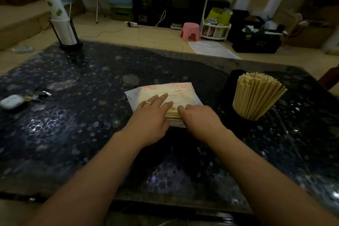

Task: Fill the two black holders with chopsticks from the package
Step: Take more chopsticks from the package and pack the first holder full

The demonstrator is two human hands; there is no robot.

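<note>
Left hand (pixel 150 115) is lying flat on the near end of the package (pixel 165 97), fingers straight and spread a little, a gold ring (pixel 148 103) showing on one finger; we are pressing down, not gripping. Right hand (pixel 200 121) is sitting just beside it at the package's open near edge, fingers curled down over the ends of the chopsticks (pixel 173 114) that are showing there. We are reading this as a hold on the bundle, though the fingertips themselves are hidden from us.

Package: white plastic wrapper with red print at the far end, lying flat on the middle of the dark speckled table (pixel 91 124), long side pointing away from us. Pale stick ends are showing between the two hands.

To the right of the package, a black holder (pixel 244 115) is standing on the table, packed full with a fan of upright sticks (pixel 256 95) leaning slightly outward. We are seeing only one holder clearly; a dark shape behind it is too dim to identify.

Far left of the table: a white case (pixel 12 101) with keys (pixel 39 94) lying next to it. Back left corner: a black rack holding a stack of paper cups (pixel 61 24).

On the floor beyond the table, a pink stool (pixel 190 30) is standing near a white shelf unit (pixel 216 31).
</note>
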